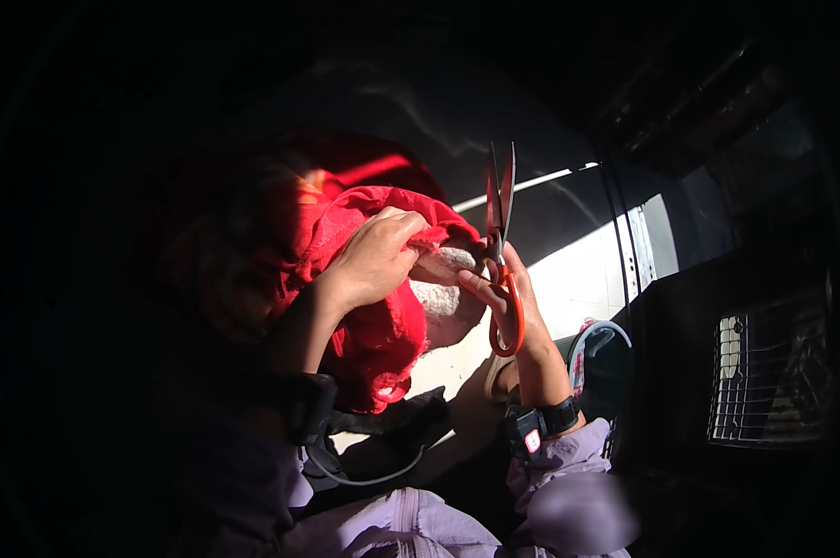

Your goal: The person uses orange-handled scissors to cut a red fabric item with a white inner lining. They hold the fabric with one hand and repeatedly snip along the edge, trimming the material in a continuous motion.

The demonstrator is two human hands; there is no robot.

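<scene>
My left hand grips the edge of a red fabric, bunched in front of me. Whitish, fluffy material shows at the fabric's right side, between my hands. Around my right hand are the orange handles of a pair of scissors; the blades point away from me and stand slightly apart. The thumb of that hand touches the whitish material, and its other fingers are partly hidden behind the scissors and the fabric. The far left part of the red fabric lies in deep shadow.
A greenish bin or bucket with something red and white inside stands at the right. Beyond it is a wire grid. A grey cable curves near my lap. Sunlight falls on a pale tiled floor; deep shadow hides much around it.
</scene>
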